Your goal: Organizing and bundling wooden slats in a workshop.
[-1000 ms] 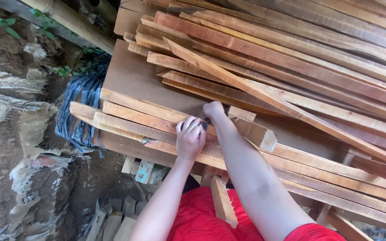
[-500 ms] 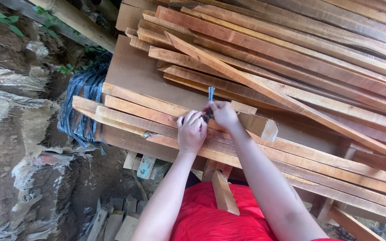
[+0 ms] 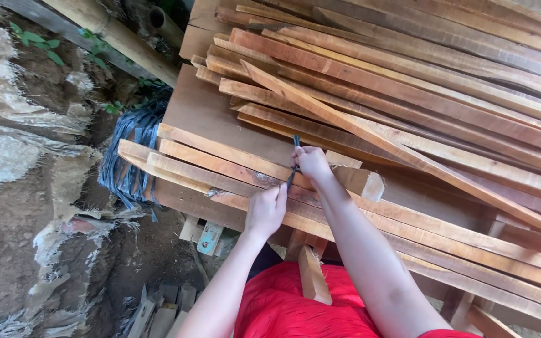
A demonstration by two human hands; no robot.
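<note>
Several long wooden slats (image 3: 220, 164) lie side by side on a brown board table (image 3: 201, 112). A dark blue plastic strap (image 3: 293, 164) runs across them. My right hand (image 3: 313, 163) pinches the strap's upper end, which sticks up past the fingers. My left hand (image 3: 265, 209) is closed on the strap's lower end at the near edge of the slats. The strap looks taut between the two hands. A short wooden block (image 3: 359, 181) lies just right of my right hand.
A big heap of long slats (image 3: 421, 81) fills the table's far and right side. A bundle of dark blue straps (image 3: 126, 156) hangs off the left edge. Wood offcuts (image 3: 158, 313) and bare earth lie below left. A red garment (image 3: 295, 307) is at the bottom.
My hands were bunched together at the strap; now the left hand has pulled down toward me and the right hand stays up, stretching the strap. The view has shifted slightly.
</note>
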